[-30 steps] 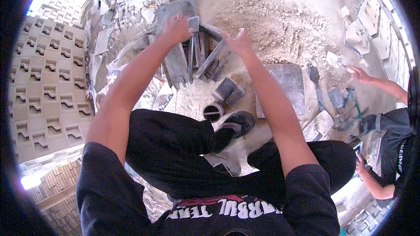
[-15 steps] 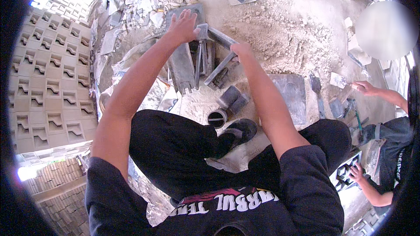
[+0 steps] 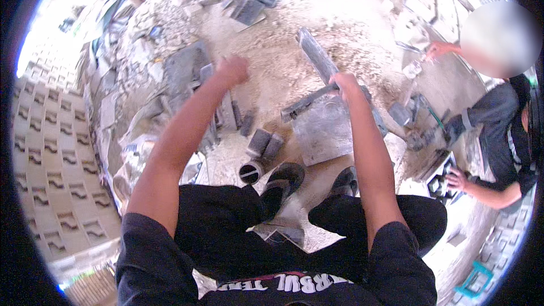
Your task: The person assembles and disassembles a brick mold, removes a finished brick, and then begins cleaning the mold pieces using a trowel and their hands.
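My right hand (image 3: 345,85) is closed around two long grey bars (image 3: 315,51), which look like metal and meet at an angle in its grip. One bar points away from me; the other slants down to the left, over a grey flat plate (image 3: 323,139) on the ground. My left hand (image 3: 233,71) hangs to the left with nothing visible in it, its fingers blurred. Beside and below it lie several dusty grey mould-like pieces (image 3: 226,112) and a dark flat plate (image 3: 186,68), partly hidden by my forearm.
Two dark blocks (image 3: 259,143) and a round container (image 3: 250,172) stand before my shoe (image 3: 283,181). Rubble (image 3: 136,51) and dark plates (image 3: 249,8) lie farther off. Patterned blocks (image 3: 56,158) are stacked left. At right, a co-worker's hand (image 3: 439,51) reaches out; the other (image 3: 457,179) touches a dark piece.
My right hand has carried the bars rightward, away from the mould-like pieces and over the plate. My left hand, earlier spread above them, has drawn its fingers in. The view has shifted right.
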Action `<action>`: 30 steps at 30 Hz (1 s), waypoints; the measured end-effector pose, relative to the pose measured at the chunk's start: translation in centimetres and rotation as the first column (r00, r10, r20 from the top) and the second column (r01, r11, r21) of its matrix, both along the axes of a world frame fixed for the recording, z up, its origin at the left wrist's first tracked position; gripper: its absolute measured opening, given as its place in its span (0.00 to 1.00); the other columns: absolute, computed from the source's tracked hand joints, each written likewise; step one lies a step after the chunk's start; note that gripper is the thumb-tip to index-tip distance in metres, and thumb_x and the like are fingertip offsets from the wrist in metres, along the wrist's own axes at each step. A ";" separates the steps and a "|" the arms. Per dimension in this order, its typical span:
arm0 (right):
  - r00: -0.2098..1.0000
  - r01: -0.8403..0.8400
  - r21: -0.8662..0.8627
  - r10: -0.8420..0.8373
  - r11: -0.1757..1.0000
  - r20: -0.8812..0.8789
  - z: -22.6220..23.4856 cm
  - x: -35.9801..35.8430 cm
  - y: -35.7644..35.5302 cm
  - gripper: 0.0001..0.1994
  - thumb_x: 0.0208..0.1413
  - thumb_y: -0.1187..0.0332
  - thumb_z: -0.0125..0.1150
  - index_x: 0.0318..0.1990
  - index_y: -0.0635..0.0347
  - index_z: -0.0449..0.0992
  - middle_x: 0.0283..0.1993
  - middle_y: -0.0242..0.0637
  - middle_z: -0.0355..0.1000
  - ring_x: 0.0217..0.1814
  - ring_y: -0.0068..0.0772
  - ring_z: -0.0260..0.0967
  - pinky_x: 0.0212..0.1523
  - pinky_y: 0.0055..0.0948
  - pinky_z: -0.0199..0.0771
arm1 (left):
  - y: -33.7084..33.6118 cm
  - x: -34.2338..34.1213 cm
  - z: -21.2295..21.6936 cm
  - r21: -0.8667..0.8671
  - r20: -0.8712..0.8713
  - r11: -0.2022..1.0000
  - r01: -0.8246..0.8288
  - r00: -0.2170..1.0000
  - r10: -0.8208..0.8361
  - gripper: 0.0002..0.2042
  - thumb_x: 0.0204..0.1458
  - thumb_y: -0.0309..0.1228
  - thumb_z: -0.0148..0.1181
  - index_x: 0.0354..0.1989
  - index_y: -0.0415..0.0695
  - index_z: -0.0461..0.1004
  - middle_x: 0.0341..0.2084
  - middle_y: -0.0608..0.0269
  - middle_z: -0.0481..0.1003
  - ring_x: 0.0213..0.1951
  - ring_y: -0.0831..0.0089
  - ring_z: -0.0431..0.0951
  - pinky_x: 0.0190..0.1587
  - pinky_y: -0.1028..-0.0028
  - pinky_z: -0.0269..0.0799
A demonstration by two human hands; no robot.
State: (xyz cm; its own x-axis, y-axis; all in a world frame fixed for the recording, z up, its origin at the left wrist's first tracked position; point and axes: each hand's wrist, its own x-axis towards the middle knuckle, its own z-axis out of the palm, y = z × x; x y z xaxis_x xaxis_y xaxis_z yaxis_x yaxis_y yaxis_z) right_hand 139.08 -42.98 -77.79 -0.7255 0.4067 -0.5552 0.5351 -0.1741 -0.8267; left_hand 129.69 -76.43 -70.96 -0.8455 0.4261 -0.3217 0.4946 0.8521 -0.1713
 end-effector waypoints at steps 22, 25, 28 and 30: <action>0.997 -0.073 0.299 0.071 0.952 0.019 -7.8 20.0 13.7 0.08 0.41 0.69 0.61 0.25 0.66 0.75 0.21 0.35 0.68 0.19 0.25 0.63 0.20 0.29 0.63 | 15.6 9.2 -1.7 0.013 0.235 0.831 0.556 0.806 -0.543 0.17 0.50 0.42 0.57 0.44 0.45 0.75 0.42 0.55 0.76 0.48 0.55 0.75 0.49 0.55 0.70; 0.945 -0.327 0.443 0.278 0.835 0.172 -5.0 17.0 8.9 0.11 0.43 0.68 0.60 0.30 0.71 0.76 0.24 0.40 0.72 0.23 0.30 0.71 0.23 0.31 0.73 | 11.7 8.0 -2.9 -0.013 0.251 0.855 0.518 0.830 -0.499 0.17 0.50 0.42 0.57 0.43 0.45 0.75 0.41 0.53 0.76 0.46 0.55 0.75 0.48 0.56 0.71; 0.949 -0.312 0.534 0.237 0.786 0.207 -6.8 18.1 12.5 0.13 0.43 0.69 0.60 0.31 0.75 0.75 0.26 0.46 0.74 0.27 0.35 0.75 0.25 0.33 0.78 | 14.6 9.2 -2.0 0.016 0.257 0.811 0.584 0.782 -0.568 0.18 0.51 0.44 0.56 0.42 0.42 0.75 0.40 0.51 0.76 0.45 0.54 0.76 0.47 0.56 0.71; 0.950 -0.304 0.574 0.194 0.761 0.245 -7.1 19.2 13.2 0.14 0.43 0.69 0.60 0.30 0.77 0.75 0.27 0.49 0.74 0.27 0.38 0.76 0.25 0.34 0.80 | 15.3 10.4 -1.4 0.052 0.288 0.785 0.618 0.743 -0.604 0.21 0.52 0.47 0.54 0.41 0.41 0.76 0.41 0.48 0.76 0.45 0.53 0.76 0.46 0.57 0.71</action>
